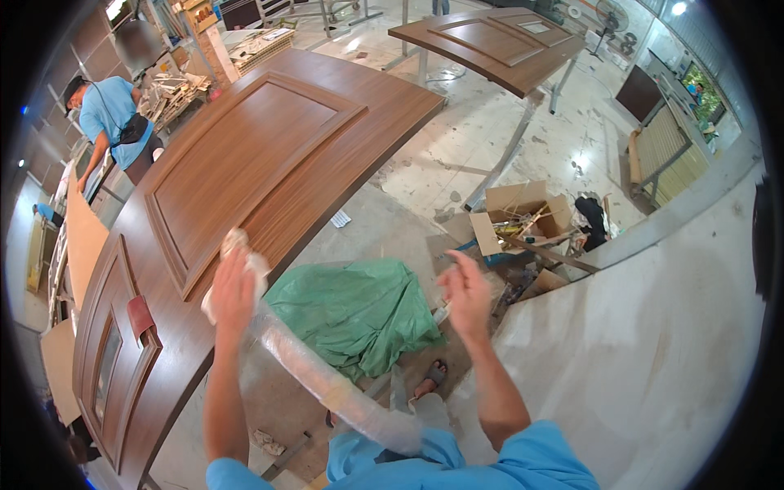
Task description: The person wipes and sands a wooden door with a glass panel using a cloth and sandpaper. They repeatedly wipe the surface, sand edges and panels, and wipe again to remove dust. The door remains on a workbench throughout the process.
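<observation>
A brown wood-grain door panel [269, 155] with raised moulding lies across the left side. At its near edge my left hand [233, 290] presses a pale cloth [237, 242] to the surface, fingers laid over it. My right hand [467, 296] is raised in the air to the right, open, fingers apart, slightly blurred and with nothing visible in it. A long roll wrapped in clear plastic [327, 384] slants from beside my left hand down toward my body. On the door's left part sits a dark red folded piece [140, 317].
Below the door edge a green sheet [355, 314] covers something on the floor. An open cardboard box of scraps [523, 214] stands to the right. Another brown door [498, 45] rests on supports farther back. A co-worker in blue [114, 118] bends over boards at the left.
</observation>
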`<state>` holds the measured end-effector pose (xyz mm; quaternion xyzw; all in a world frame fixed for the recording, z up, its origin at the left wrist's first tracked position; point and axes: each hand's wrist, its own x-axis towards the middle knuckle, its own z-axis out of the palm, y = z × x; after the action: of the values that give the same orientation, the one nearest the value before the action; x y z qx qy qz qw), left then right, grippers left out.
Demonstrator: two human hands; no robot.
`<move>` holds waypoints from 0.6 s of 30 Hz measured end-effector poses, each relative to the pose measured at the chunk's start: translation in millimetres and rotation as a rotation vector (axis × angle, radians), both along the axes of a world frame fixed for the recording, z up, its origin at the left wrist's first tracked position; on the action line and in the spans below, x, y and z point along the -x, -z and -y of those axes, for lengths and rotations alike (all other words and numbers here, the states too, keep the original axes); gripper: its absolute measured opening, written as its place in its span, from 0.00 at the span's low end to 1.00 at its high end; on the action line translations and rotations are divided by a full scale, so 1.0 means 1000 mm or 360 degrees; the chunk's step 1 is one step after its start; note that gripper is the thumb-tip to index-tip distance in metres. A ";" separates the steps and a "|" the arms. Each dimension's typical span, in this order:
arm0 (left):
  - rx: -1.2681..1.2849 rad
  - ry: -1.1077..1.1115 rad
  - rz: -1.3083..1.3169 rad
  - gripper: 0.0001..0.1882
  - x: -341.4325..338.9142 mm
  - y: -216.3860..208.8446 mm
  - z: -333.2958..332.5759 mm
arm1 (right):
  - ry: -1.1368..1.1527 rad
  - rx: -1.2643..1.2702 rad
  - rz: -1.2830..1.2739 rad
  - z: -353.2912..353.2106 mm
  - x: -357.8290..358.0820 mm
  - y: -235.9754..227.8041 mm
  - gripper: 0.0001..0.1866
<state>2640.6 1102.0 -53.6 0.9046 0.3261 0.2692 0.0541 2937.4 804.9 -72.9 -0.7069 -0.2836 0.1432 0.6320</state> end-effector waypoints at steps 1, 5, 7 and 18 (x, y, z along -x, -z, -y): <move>0.0148 -0.0275 -0.0065 0.22 0.012 -0.002 0.005 | -0.0021 -0.0016 0.0092 -0.021 -0.004 0.007 0.16; 0.0240 -0.0527 0.0033 0.22 0.015 -0.004 0.011 | -0.0210 -0.0138 0.0489 -0.101 0.022 0.014 0.18; 0.0178 -0.0532 0.0023 0.21 0.007 -0.005 0.011 | -0.0291 -0.0287 0.0636 -0.141 0.036 0.014 0.18; -0.0045 -0.0447 0.0017 0.24 0.007 -0.004 0.014 | -0.0351 -0.0255 0.0782 -0.231 0.033 0.025 0.12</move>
<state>2633.8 1088.0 -49.4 0.8492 0.4454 0.2837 0.0048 2904.2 1035.6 -97.6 -0.6331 -0.5139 0.0127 0.5787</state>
